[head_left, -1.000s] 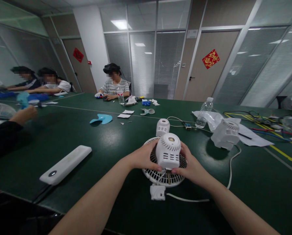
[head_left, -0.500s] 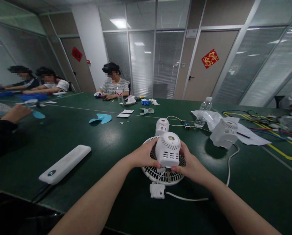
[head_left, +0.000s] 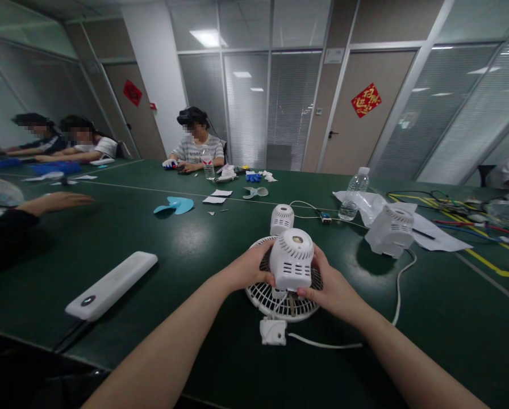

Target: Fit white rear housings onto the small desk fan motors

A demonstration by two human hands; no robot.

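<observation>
Between my two hands is a white fan motor housing (head_left: 295, 262), rounded on top with slotted vents. My left hand (head_left: 258, 267) grips its left side, thumb at the lower front edge. On the other side my right hand (head_left: 325, 279) closes round it, thumb also near the bottom. Under the housing lies a round white fan grille (head_left: 263, 296), partly covered by it and my hands. A small white clip-like part (head_left: 273, 332) with a cable touches or lies close to the grille's near edge. Just behind stands a second white housing (head_left: 282, 218).
A white power bank (head_left: 112, 286) lies at left, a blue fan blade (head_left: 174, 205) beyond it. Right are another white housing (head_left: 391, 232), a water bottle (head_left: 355, 193), paper (head_left: 444, 233) and tangled cables (head_left: 463, 213). A co-worker's hand (head_left: 65, 201) reaches in from the left.
My hands keep the same hold on the housing, with hardly any movement. At left, the co-worker's hand has moved right and the blue blade it held is no longer visible there.
</observation>
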